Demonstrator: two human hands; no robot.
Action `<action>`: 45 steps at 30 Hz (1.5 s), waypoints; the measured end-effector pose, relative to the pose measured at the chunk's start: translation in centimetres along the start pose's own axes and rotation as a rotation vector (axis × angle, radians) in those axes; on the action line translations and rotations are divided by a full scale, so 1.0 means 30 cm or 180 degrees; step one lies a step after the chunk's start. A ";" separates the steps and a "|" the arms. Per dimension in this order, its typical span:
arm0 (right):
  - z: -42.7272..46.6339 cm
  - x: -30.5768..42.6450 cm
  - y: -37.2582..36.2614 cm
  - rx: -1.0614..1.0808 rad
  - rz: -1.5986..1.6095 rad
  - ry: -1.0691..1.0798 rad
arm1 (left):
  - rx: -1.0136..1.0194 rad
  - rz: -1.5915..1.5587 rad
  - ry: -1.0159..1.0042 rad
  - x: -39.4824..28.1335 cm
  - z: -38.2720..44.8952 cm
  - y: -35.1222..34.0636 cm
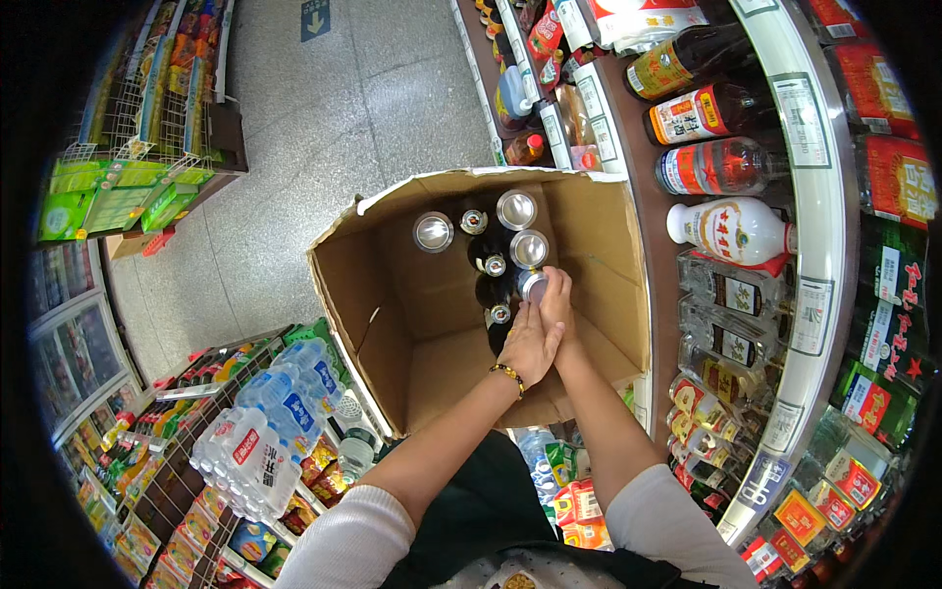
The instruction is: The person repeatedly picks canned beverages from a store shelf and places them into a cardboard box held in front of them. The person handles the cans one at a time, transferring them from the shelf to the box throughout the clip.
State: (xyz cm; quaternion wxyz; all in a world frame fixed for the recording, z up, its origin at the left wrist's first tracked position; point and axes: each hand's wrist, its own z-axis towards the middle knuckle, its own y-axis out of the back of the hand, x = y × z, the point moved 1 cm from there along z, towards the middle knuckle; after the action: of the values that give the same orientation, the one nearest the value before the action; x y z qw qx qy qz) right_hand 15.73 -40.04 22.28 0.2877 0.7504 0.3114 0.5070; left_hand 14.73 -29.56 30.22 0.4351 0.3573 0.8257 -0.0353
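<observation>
My left hand (528, 340), with a beaded bracelet at its wrist, and my right hand (557, 305) reach together into an open cardboard box (441, 375). A metal can (531, 286) sits between their fingertips. The left thumb overlaps the right hand, and the palms hide much of the can's near side. Beyond it stand a second can (529, 249) and a third can (516, 210) in a row. Another can (433, 232) stands apart at the left. Dark capped bottles (494, 265) form a line beside the row, left of my hands.
A shelf (662, 294) with bottles on their sides in view, such as a white bottle (736, 230), borders the box at right. Packs of bottled water (254, 453) lie at lower left. Grey floor (294, 147) runs along an aisle toward a goods rack (147, 125).
</observation>
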 end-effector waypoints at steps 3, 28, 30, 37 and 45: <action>0.005 0.020 -0.001 0.0252 0.0262 -0.0189 | 0.0031 -0.0196 0.0001 0.049 0.039 -0.008; -1.079 0.941 1.654 -0.3246 -0.0308 0.1019 | 0.0420 -0.1060 -0.3669 -1.117 -0.970 0.279; -1.234 0.988 1.806 -0.4303 -0.0870 0.1072 | 0.0649 -0.1026 -0.4015 -1.236 -1.079 0.272; -1.381 0.927 2.222 -0.4924 -0.2641 -0.0658 | 0.1522 -0.0292 -0.4429 -1.412 -1.297 0.143; -1.375 0.924 2.219 -0.4727 -0.2609 -0.0408 | 0.1550 0.0058 -0.4589 -1.490 -1.356 0.078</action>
State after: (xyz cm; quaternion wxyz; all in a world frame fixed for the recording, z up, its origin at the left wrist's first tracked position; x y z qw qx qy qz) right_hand -3.29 -56.84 101.38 0.8835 0.2221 0.1281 0.3921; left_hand 4.33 -37.80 89.23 0.7759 0.3386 0.3030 -0.4376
